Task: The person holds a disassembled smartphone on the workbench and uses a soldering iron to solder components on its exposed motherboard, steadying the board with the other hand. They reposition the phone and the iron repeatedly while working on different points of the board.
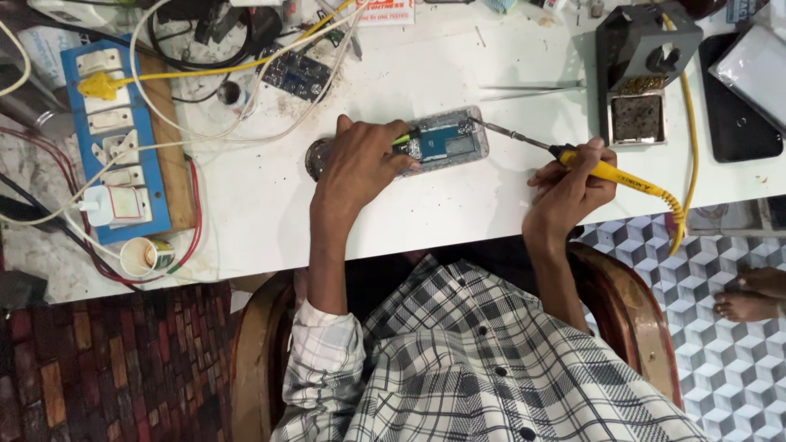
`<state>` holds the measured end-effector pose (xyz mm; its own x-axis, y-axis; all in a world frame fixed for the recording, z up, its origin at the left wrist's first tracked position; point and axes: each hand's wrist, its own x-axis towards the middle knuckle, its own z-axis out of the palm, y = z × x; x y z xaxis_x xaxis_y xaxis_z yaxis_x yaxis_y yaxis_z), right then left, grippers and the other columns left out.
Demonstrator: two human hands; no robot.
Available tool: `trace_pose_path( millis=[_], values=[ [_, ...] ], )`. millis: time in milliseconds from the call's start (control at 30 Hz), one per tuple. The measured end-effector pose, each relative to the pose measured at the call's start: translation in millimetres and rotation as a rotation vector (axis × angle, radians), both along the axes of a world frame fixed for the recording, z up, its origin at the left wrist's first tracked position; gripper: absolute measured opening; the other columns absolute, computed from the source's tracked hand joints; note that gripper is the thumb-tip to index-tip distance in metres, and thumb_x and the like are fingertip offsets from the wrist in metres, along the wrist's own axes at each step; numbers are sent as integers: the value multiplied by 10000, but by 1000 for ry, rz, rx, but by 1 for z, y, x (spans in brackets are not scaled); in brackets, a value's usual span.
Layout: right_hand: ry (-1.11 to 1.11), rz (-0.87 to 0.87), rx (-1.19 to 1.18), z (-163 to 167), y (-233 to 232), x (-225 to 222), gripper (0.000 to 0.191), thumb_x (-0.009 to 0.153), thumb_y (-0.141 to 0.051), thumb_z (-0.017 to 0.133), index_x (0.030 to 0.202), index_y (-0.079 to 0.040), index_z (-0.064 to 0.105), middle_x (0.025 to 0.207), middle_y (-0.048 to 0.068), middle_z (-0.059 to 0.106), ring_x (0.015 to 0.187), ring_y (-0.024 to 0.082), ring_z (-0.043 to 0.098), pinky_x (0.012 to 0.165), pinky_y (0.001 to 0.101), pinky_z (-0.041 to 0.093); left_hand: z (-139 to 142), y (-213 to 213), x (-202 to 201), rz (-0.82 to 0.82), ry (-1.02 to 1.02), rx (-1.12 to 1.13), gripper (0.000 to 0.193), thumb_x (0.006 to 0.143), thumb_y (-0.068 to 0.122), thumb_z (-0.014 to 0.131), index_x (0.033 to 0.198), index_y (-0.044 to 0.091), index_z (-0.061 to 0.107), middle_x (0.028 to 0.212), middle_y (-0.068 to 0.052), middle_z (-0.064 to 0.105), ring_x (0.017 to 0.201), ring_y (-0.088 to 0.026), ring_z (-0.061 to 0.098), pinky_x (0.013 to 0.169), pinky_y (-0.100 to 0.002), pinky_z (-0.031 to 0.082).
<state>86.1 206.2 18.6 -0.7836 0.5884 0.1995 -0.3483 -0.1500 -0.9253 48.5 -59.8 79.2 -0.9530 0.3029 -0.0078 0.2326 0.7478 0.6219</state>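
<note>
I see my left hand (pixel 364 164) pressing down on the opened phone (pixel 446 143), fingers wrapped over its left end, mid-desk (pixel 426 213). My right hand (pixel 573 184) grips the yellow soldering iron (pixel 606 170), fingers closed, tip touching the phone's right end, toward the near edge.

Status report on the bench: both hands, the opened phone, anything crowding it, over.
Left hand pressing down on opened phone. Right hand gripping yellow soldering iron, tip at phone's right end. Tweezers and iron stand lie apart from phone.
</note>
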Motion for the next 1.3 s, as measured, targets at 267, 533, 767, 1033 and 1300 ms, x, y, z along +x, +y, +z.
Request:
trace_pose_path(
  millis=[267,533,767,1033,1300],
  values=[
    [23,19,1,-1,1,1,329,1154,-317,557,970,-54,482,689,42,503,512,116,545,471,267,469,-2,-5,-5,-36,-13,-54,521,736,321,896,1157,75,712,874,-122,731,883,-260,630,1003,-409,371],
    [40,12,-68,4,-1,-2,305,1161,-271,550,958,-59,466,693,45,493,503,123,522,472,280,467,11,7,-18,-159,91,-71,492,629,278,883,966,-43,723,689,-160,702,644,-298,647,1007,-415,357],
    [32,-18,-65,5,1,0,316,1167,-273,531,941,-62,462,701,44,487,512,131,527,473,283,465,18,6,-18,-177,86,-51,445,668,227,827,999,-52,724,661,-139,713,537,-301,611,959,-402,382],
    [29,-5,-59,4,3,2,291,1156,-270,538,959,-69,466,688,31,473,481,121,503,422,259,421,16,-5,2,-52,233,-135,554,671,304,888,1062,-56,729,705,-164,710,684,-285,629,942,-408,383],
    [13,2,-42,1,5,3,331,1151,-352,560,1047,-40,521,728,50,506,535,130,546,469,265,441,29,0,7,-71,56,-161,909,613,449,963,1263,-100,643,599,-145,685,585,-278,630,986,-394,355]
  ],
)
